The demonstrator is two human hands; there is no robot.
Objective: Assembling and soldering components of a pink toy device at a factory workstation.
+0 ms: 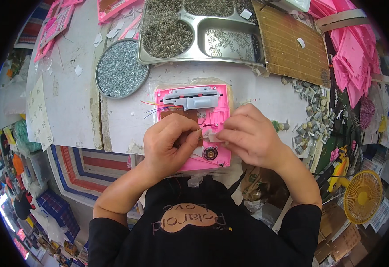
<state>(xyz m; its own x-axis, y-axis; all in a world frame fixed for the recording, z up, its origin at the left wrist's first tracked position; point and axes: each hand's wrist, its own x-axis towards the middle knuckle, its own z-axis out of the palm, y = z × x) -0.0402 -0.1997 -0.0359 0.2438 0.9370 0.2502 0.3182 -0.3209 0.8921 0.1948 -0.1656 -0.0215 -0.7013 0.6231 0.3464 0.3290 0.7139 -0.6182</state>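
A pink plastic housing lies open-side up in front of me. A grey plastic mechanism sits at its far end, with thin coloured wires running out to the left. Over the housing's left half, my left hand is closed in a pinch; what its fingertips hold is too small to name. My right hand pinches a small whitish plastic piece above the middle of the housing. Nearer to me, a round black part with a brassy centre is set in the housing. A brown board shows partly behind my left hand.
A round tin of small silvery screws stands at the far left. Beyond the housing is a metal tray of springs. Small metal motors lie heaped at the right, below a brown board sheet. A yellow fan stands lower right.
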